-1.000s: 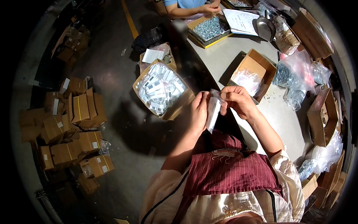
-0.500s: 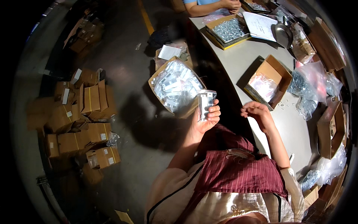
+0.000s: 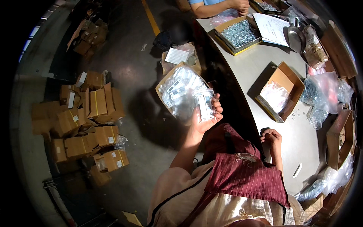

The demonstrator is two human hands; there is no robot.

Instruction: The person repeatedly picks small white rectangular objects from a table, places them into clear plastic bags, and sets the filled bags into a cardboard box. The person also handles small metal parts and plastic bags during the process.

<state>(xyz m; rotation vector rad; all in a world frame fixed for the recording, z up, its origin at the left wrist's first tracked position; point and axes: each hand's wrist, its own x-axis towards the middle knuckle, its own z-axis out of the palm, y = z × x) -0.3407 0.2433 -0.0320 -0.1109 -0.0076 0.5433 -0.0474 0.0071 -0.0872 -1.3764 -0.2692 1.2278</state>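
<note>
My left hand [image 3: 210, 117] is closed round a small clear zip bag [image 3: 204, 104] with a white, flat, slotted part inside. It holds the bag upright, just in front of a carton [image 3: 160, 96] heaped with similar bagged parts [image 3: 177, 87]. Over the near edge of the table, my right hand [image 3: 273, 140] hangs with its fingers half curled and apart, and nothing shows in them. A white pen-like stick [image 3: 297, 170] lies on the table to its right.
On the grey table [image 3: 245, 72] stand an open box with clear bags [image 3: 283, 94], a tray of screws [image 3: 239, 34], a metal scoop [image 3: 296, 39] and bulging plastic bags [image 3: 321, 89]. A co-worker's hands [image 3: 239, 6] rest at the far end. Stacked cartons [image 3: 94, 109] fill the floor leftward.
My right hand has drawn back toward me from beside the left one, its fingers curling more. The bag in my left hand has turned to show its broad face.
</note>
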